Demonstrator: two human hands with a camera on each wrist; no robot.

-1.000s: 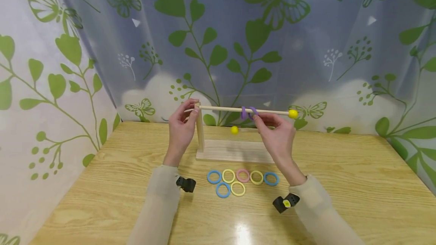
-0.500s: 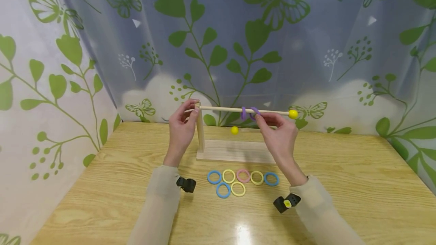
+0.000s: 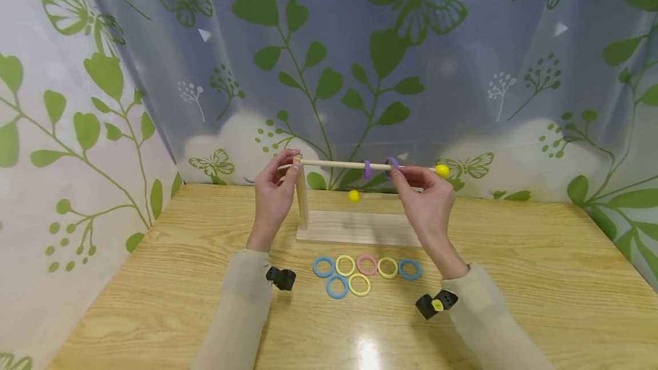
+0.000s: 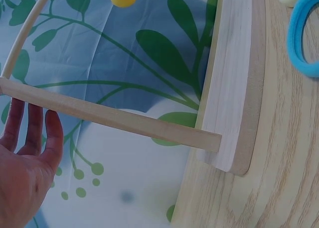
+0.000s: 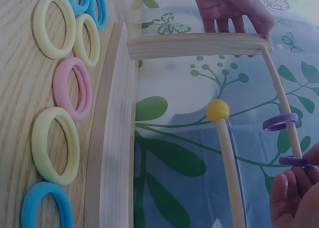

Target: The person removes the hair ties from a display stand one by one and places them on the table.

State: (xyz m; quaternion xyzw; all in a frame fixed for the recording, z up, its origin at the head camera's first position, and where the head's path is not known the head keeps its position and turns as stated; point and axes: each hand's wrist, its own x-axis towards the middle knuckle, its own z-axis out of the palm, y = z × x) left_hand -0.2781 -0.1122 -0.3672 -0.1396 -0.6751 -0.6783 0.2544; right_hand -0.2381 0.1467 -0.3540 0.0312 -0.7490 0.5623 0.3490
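Note:
My left hand (image 3: pixel 275 193) grips the top of the upright wooden post (image 3: pixel 303 201), thumb in front. From that post a wooden rod (image 3: pixel 334 164) runs right to a yellow ball (image 3: pixel 442 171) at its tip. Two purple hair ties encircle the rod. One purple hair tie (image 3: pixel 367 171) hangs near the rod's middle. The other purple hair tie (image 3: pixel 392 161), farther right, is pinched between thumb and fingers of my right hand (image 3: pixel 426 196). In the right wrist view this pinched hair tie (image 5: pixel 294 161) still surrounds the rod.
The stand's flat base (image 3: pixel 354 227) rests on the wooden table (image 3: pixel 180 278). A lower rod with a yellow ball (image 3: pixel 353 196) points left behind it. Several blue, yellow and pink hair ties (image 3: pixel 366 266) lie before the base. A patterned curtain (image 3: pixel 329 44) hangs behind.
My right hand has slid right along the rod with the pinched purple hair tie, widening the gap to the other one. My left hand stays on the post.

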